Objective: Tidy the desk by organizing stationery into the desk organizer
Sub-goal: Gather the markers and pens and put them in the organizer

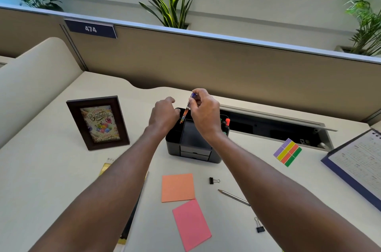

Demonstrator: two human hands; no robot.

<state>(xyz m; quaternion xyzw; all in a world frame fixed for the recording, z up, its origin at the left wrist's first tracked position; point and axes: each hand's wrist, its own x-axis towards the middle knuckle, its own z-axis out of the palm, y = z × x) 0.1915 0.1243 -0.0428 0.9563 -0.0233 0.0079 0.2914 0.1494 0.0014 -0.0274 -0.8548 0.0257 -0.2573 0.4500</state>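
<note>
The patterned pen [186, 110] hangs almost upright, its purple cap end up and tilted slightly to the far right, its orange tip down and just above the far-left compartments of the black desk organizer [193, 148]. The next move looks like a short, straight drop along the pen's long axis. The right hand [206, 115] is the one doing this: its thumb and fingertips are pinched round the pen's upper half, the other fingers curled in, and the hand sits directly over the organizer's middle tray. The left hand [164, 115] is just beside it at the organizer's far-left corner, with its fingers bent over the rim. Whether they grasp the rim or only steady it cannot be told, since the fingertips are hidden. Markers [226, 124] already stand in the right-hand compartment. A pencil [234, 197] lies loose on the near desk, nearer the right arm.
</note>
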